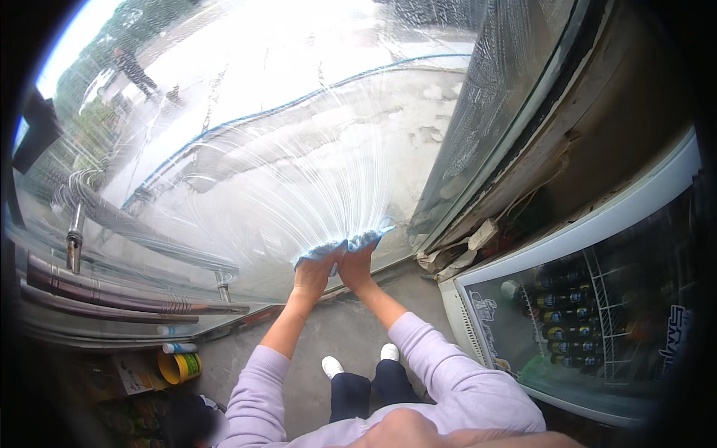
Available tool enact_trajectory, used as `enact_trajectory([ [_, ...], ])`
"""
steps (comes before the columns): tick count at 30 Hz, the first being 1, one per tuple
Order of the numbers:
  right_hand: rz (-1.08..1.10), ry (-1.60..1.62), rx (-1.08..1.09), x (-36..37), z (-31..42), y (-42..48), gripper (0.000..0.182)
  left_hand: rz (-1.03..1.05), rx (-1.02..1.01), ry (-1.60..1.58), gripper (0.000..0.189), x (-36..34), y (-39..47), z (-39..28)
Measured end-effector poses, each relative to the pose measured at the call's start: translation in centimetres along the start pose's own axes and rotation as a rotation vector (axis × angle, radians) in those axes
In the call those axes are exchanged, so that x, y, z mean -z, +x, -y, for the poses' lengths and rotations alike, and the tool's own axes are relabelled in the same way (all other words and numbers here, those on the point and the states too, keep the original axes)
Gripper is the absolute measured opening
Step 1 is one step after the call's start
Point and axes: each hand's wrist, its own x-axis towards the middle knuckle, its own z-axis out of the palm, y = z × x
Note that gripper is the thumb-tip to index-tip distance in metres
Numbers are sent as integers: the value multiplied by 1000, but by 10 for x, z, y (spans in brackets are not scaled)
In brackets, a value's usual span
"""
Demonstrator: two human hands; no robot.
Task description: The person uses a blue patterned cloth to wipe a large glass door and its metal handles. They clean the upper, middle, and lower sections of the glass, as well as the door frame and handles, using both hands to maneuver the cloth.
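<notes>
My left hand (312, 275) and my right hand (355, 266) are side by side, pressing a blue cloth (365, 241) against the lower part of a large glass pane (291, 185). The cloth is bunched under both palms, and its edges stick out past my fingers, most of which it hides. White wet streaks fan out over the glass above the cloth. Through the pane a blue hose (269, 111) shows, lying in a curve on the pale paved ground outside.
To the right stands a glass-door drinks cooler (560, 235) with bottles inside. Metal door handles (112, 291) lie at the left, above a yellow bucket (180, 367) on the floor. Beyond the glass a person (134, 73) stands at upper left. Crumpled material (456, 260) lies by the frame's corner.
</notes>
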Motion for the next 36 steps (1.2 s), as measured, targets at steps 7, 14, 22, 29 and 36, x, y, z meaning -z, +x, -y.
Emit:
enact_trajectory([
  [7,-427,117,-74,66,24,76,45,-46,-228,163,37,62,83,-39],
  [14,-1044,212,-322,118,-69,161,74,-56,-627,931,53,66,217,-144],
  [22,-161,474,-216,-19,75,15,68,339,-351,622,58,66,16,17],
  [29,-855,123,-495,122,-116,121,95,67,-705,1021,71,-11,220,-167],
  [36,-859,310,-808,15,-64,63,86,669,-358,754,71,-37,140,-110],
])
